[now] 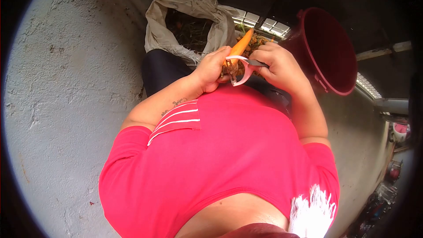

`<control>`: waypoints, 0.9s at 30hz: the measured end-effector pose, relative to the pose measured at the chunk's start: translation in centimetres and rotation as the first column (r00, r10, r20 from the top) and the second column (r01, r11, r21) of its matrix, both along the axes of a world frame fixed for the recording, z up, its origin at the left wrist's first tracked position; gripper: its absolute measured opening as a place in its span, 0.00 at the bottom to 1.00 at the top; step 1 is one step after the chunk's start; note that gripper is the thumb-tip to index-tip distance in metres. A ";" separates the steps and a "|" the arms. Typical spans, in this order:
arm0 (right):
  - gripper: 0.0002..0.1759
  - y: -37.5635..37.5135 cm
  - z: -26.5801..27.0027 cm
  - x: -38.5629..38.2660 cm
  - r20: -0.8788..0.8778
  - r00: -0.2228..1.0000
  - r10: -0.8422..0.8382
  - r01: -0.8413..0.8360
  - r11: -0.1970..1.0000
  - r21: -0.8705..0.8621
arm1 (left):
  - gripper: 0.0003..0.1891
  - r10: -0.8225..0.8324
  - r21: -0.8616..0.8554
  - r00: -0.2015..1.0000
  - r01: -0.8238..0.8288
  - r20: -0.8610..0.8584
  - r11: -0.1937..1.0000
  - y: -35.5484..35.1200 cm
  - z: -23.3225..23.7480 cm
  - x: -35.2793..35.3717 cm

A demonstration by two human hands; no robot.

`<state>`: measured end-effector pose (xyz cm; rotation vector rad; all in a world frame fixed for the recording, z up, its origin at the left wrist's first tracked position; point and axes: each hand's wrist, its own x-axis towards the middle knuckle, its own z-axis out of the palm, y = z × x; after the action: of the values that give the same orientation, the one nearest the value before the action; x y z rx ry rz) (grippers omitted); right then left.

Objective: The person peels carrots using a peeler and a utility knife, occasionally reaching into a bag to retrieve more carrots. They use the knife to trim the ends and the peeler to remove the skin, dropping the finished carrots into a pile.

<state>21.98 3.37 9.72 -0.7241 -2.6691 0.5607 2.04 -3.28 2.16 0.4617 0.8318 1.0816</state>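
My left hand (pixel 213 67) is closed around the thick end of an orange carrot (pixel 242 45), whose tapered tip points up and away from me. Brownish unpeeled skin shows near the grip, while the upper length looks smooth and bright. In my right hand (pixel 278 65), closed on its dark handle, is a white-framed Y-shaped peeler (pixel 246 75). Its head lies across the carrot's lower part, close to my left fingers. Both hands are held in front of my body, just above my lap.
An open woven sack (pixel 197 3) with dark plant scraps inside stands ahead on the left. Behind my hands lie orange pieces (pixel 255 42), partly hidden. A dark red bucket (pixel 315 53) is tilted at the right. A rough grey wall (pixel 66 83) rises along my left side.
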 end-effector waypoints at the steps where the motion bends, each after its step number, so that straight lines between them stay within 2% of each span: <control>1: 0.06 0.1 -0.2 -0.1 0.007 1.000 -0.003 0.003 1.000 0.004 | 0.14 0.008 -0.017 1.000 -0.008 0.003 1.000 0.0 0.1 0.0; 4: 0.06 0.6 -0.9 -0.1 0.040 0.999 -0.028 0.027 0.999 0.035 | 0.14 -0.010 -0.032 0.998 0.013 0.069 0.999 -0.2 0.8 -0.4; 7: 0.06 2.0 -1.1 1.0 0.107 0.990 -0.088 0.076 0.991 0.112 | 0.14 -0.143 -0.005 0.979 0.145 0.144 0.989 -0.6 0.7 -1.5; 9: 0.06 2.3 -1.0 1.0 0.052 0.996 -0.070 0.068 0.996 0.054 | 0.13 -0.100 -0.052 0.989 0.106 0.104 0.993 -0.5 1.1 -1.0; 11: 0.07 2.7 -1.0 0.9 0.062 0.996 -0.062 0.058 0.996 0.069 | 0.13 -0.088 -0.070 0.992 0.094 0.093 0.993 -0.3 1.3 -1.0; 14: 0.07 3.0 -0.4 0.8 0.055 0.998 -0.025 0.021 0.997 0.079 | 0.13 -0.130 -0.019 0.985 0.133 0.116 0.991 -0.4 1.6 -1.2; 21: 0.08 5.6 -0.9 1.8 0.062 0.998 0.014 -0.019 0.996 0.085 | 0.16 -0.189 -0.028 0.982 0.188 -0.004 0.982 -1.0 1.7 -1.6; 22: 0.08 6.5 -1.0 2.5 0.027 0.997 -0.077 0.073 0.990 0.118 | 0.17 -0.187 -0.042 0.982 0.186 -0.022 0.982 -0.9 1.6 -1.6; 23: 0.08 8.2 -1.6 3.5 0.071 0.982 -0.178 0.159 0.962 0.221 | 0.18 -0.185 -0.052 0.982 0.183 -0.039 0.982 -0.9 1.6 -1.9; 25: 0.08 10.6 -2.2 5.2 0.280 0.854 -0.439 0.384 0.894 0.231 | 0.20 -0.236 -0.024 0.972 0.236 -0.017 0.972 -1.2 1.9 -2.4; 27: 0.08 10.5 -1.9 5.7 0.227 0.833 -0.504 0.452 0.858 0.246 | 0.21 -0.251 0.009 0.968 0.251 0.011 0.968 -0.8 2.0 -2.9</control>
<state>27.67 13.87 7.79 -1.4541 -2.5778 0.0755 -0.86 -4.13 4.14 0.5509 0.7370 0.8519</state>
